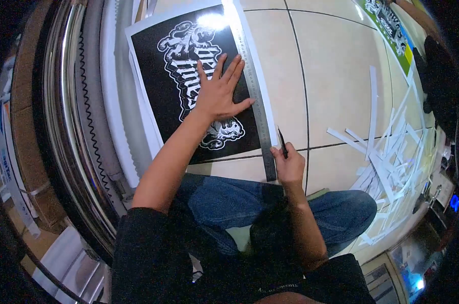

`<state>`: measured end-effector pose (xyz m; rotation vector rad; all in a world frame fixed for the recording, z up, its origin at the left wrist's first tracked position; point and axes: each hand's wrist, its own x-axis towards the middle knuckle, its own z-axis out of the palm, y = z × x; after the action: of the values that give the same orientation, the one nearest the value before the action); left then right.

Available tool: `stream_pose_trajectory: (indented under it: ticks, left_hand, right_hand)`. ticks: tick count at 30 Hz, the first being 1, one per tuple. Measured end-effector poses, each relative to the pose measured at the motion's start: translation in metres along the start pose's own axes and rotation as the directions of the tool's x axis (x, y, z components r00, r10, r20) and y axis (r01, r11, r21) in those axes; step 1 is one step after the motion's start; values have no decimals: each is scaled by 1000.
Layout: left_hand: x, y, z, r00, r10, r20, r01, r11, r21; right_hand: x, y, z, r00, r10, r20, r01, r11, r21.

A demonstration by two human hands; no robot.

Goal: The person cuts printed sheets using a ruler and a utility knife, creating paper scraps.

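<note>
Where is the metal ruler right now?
In the head view, the metal ruler lies along the black print's right edge, between the left hand and right hand.

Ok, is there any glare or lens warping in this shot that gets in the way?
Head view: a bright glare spot washes out the top of the print; the fisheye lens bends the floor tile lines and darkens the corners; the left hand, ruler and right hand stay sharp.

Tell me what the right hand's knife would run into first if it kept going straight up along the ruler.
Probably nothing solid: the right hand holds the knife beside the steel ruler, and the line ahead runs along the print's white margin. The left hand lies on the ruler's other side, apparently clear.
</note>
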<state>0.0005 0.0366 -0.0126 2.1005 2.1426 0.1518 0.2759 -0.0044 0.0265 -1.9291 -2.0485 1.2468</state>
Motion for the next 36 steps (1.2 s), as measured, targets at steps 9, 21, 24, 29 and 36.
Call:
stream_pose_trajectory:
  ticks: [9, 21, 24, 29, 36]
  left_hand:
    - [13, 29, -35, 926, -118, 358, 69, 987, 147]
    - [22, 39, -51, 897, -158, 412, 109, 984, 140]
    - [20, 40, -52, 905, -174, 389, 131, 982, 134]
    - [19, 39, -54, 906, -184, 380, 151, 982, 115]
    - [18, 38, -54, 907, -176, 384, 142, 983, 116]
  right_hand:
    - [-4, -1, -5, 999, -33, 9, 33, 999, -13]
    - [-1, -5, -2, 991, -104, -89, 114, 987, 116]
    - [25, -27, -3, 974, -209, -87, 210, 978, 6]
    - [100, -85, -2, 901, -429, -68, 417, 898, -141]
    - [167, -140, 6, 919, -392, -40, 341, 843, -417]
